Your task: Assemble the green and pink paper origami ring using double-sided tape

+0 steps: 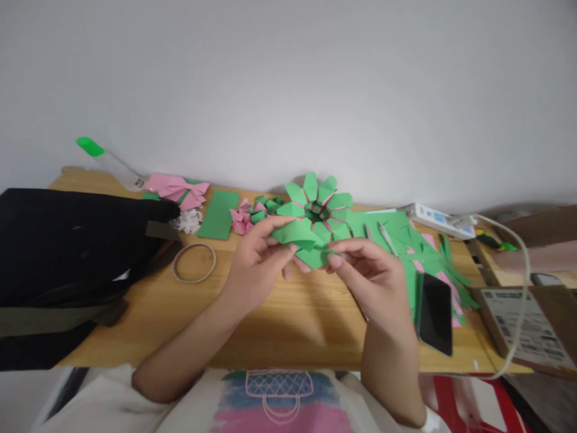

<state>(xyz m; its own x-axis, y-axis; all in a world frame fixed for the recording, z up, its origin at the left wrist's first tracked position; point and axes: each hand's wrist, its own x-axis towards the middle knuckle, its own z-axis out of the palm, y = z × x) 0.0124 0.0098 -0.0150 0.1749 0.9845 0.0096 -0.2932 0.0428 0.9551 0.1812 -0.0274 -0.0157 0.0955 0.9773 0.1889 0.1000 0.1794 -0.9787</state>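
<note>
We are holding a curved green paper piece [295,234] between the two hands, above the wooden table [279,343]. Its long axis is running mostly from left to right, sloping a little down toward the right hand [374,276]. The left hand [255,264] is clamping the left part between thumb and forefinger, with other fingertips showing below the paper. The right hand is pinching the right end, thumb and forefinger close together. Neither hand is nearer, because both are touching it.

Directly beyond the fingers, the green-and-pink paper flower [338,201] is standing with its petals spread around a dark opening. The held piece is covering some near petals in our view, so we cannot tell if the two are touching or joined.

About writing, we are finding little that is readable. The smartphone [435,313], to the right of the right hand, is showing a dark screen and no visible brand. On the cardboard box [550,310], a white label [523,325] is carrying printed lines and barcode-like marks, too small to read. Farther back, the power strip [437,221] and the green-capped container [115,165] are showing no words that we can read.
</note>
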